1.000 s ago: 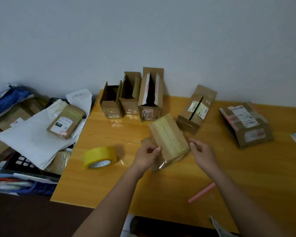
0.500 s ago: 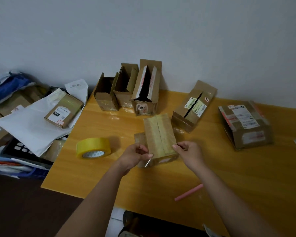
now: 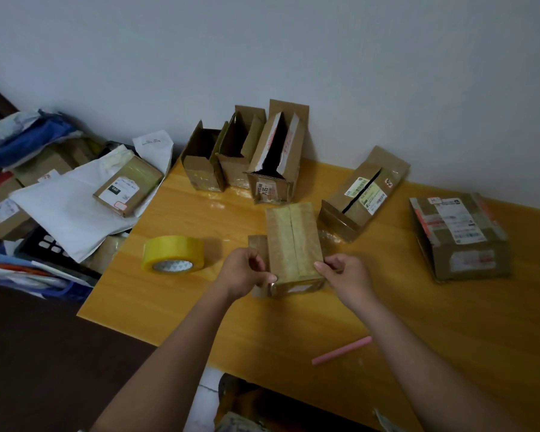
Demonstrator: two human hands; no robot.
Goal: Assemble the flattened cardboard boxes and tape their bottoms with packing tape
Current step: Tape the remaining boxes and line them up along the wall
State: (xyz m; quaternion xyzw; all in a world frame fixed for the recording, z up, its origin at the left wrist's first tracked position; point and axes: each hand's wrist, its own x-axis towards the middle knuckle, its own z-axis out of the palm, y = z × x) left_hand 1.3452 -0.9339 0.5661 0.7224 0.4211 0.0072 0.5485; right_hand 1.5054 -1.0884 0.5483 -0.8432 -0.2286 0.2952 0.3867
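Note:
A small cardboard box stands on the yellow table with its taped side up, yellowish tape over the closed flaps. My left hand grips its left side, fingers curled at the near corner. Its right side is held by my right hand, thumb on the top edge. A roll of yellow packing tape lies on the table left of the box.
Three open boxes stand against the wall, another slit box lies behind on the right, and a labelled box sits far right. A pink stick lies near the front edge. Parcels and paper are piled left of the table.
The box has been turned from a slant to square with me and set down closer. Both hands shifted with it and stayed on its sides.

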